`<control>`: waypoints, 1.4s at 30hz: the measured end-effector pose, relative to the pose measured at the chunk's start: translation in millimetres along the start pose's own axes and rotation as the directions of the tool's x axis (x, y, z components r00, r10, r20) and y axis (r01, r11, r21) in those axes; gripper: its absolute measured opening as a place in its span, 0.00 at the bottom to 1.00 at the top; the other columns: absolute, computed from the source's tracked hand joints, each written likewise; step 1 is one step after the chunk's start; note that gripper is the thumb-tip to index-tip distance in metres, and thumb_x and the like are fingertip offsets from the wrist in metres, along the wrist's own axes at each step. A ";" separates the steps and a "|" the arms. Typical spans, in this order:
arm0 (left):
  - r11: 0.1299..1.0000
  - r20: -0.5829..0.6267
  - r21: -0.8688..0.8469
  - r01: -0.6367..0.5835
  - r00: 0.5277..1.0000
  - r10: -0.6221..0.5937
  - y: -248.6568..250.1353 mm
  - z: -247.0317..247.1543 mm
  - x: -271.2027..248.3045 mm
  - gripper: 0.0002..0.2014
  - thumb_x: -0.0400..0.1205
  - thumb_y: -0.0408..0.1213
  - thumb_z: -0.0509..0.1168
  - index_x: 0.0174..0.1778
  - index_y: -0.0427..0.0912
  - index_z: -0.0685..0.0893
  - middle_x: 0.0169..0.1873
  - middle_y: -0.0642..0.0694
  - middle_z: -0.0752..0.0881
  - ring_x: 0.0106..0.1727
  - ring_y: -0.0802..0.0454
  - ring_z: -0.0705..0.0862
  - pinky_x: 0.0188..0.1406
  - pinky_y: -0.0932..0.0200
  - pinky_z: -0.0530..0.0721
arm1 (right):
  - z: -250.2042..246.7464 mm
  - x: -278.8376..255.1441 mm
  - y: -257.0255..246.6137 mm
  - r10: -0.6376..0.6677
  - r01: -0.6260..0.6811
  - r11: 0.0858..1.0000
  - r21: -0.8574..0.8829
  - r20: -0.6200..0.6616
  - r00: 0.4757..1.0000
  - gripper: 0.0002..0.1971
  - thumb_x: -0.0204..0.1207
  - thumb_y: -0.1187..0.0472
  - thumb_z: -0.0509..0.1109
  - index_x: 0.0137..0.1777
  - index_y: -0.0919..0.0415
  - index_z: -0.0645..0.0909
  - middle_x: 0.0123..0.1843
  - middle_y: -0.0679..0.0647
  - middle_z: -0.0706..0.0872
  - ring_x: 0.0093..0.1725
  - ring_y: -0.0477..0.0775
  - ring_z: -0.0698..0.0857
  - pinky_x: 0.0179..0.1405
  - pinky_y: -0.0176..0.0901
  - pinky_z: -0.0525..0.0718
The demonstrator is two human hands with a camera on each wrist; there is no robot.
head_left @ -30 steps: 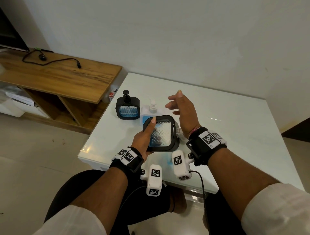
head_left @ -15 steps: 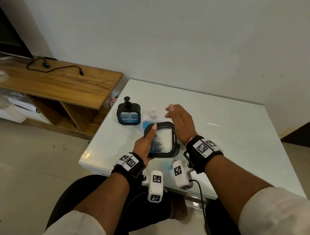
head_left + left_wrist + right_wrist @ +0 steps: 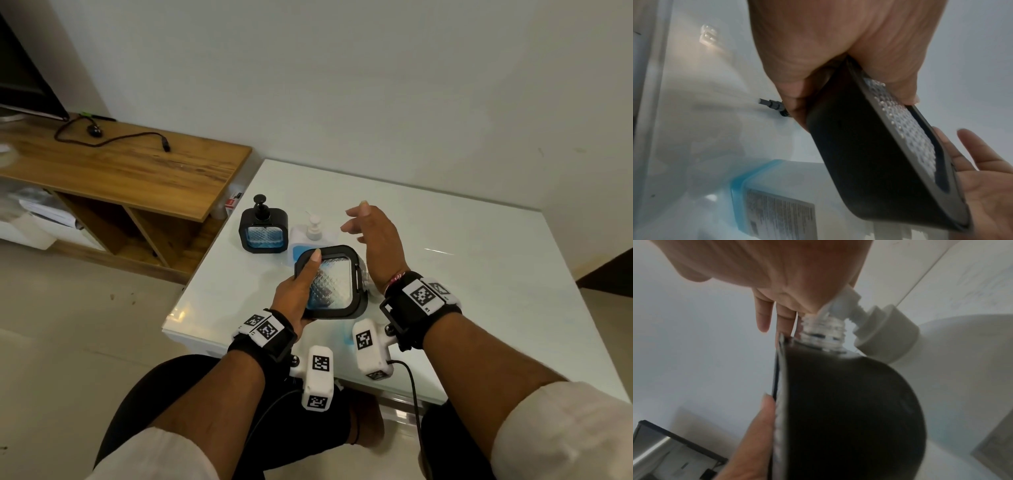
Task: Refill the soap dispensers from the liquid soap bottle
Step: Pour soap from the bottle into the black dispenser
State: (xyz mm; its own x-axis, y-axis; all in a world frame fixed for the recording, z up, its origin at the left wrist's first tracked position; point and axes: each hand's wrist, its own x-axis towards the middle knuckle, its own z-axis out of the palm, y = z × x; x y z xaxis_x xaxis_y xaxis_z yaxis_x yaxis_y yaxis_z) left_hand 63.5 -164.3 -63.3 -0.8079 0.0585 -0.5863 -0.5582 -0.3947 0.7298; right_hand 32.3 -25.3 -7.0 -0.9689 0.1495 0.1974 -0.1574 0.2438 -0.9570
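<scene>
The left hand (image 3: 294,294) grips the open dispenser (image 3: 337,284), thumb across its textured window, near the table (image 3: 479,274) front edge; its bare threaded neck points toward three o'clock. The right hand (image 3: 376,240) hovers loose-fingered just beside it, holding nothing. At twelve o'clock stands the soap bottle (image 3: 313,228) with blue liquid, at eleven the capped dispenser (image 3: 263,233); the table's right half lies bare.

Surface (image 3: 462,260): white, glossy, centre frame. Standing on it, upper left: black soap dispenser with pump (image 3: 263,230); beside it, white liquid soap bottle (image 3: 310,236).

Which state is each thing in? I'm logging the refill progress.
held dispenser: tilted, pump off, threaded neck bare.
second dispenser: upright on the table, pump on.
soap bottle: upright, pump on.
left hand: grips the held dispenser.
right hand: open, holds nothing.
</scene>
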 end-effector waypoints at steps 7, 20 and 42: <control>1.000 0.009 -0.003 0.005 1.000 -0.005 2.4 0.7 1.2 0.41 0.64 0.64 0.77 0.69 0.42 0.86 0.57 0.42 0.93 0.58 0.43 0.92 0.55 0.44 0.92 | 2.1 0.6 -0.3 -0.023 0.025 0.999 -0.043 0.038 0.999 0.33 0.72 0.29 0.50 0.52 0.58 0.81 0.43 0.50 0.87 0.46 0.44 0.84 0.52 0.39 0.78; 1.000 0.024 0.001 -0.003 1.000 0.003 1.0 -2.5 5.5 0.47 0.56 0.67 0.79 0.69 0.43 0.86 0.57 0.42 0.93 0.60 0.41 0.92 0.59 0.40 0.91 | 2.5 5.7 -2.5 -0.031 0.032 0.998 0.048 -0.019 0.999 0.32 0.72 0.29 0.50 0.52 0.55 0.82 0.47 0.53 0.88 0.49 0.42 0.85 0.53 0.36 0.78; 1.000 0.017 0.006 0.007 1.000 -0.007 4.4 2.5 -2.7 0.38 0.64 0.62 0.76 0.66 0.41 0.87 0.57 0.41 0.93 0.57 0.42 0.92 0.46 0.49 0.92 | -0.8 2.3 6.6 -0.113 0.116 0.990 -0.073 0.054 0.992 0.32 0.75 0.33 0.51 0.49 0.62 0.82 0.45 0.49 0.87 0.49 0.41 0.83 0.51 0.22 0.74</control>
State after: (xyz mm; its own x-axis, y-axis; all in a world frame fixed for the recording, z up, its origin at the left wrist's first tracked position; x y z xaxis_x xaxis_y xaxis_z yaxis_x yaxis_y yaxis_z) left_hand 62.8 -163.9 -57.6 -0.8071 0.0764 -0.5855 -0.5648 -0.3890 0.7278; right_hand 29.2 -22.6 -12.7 -0.9540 0.0687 0.2919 -0.2546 0.3291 -0.9093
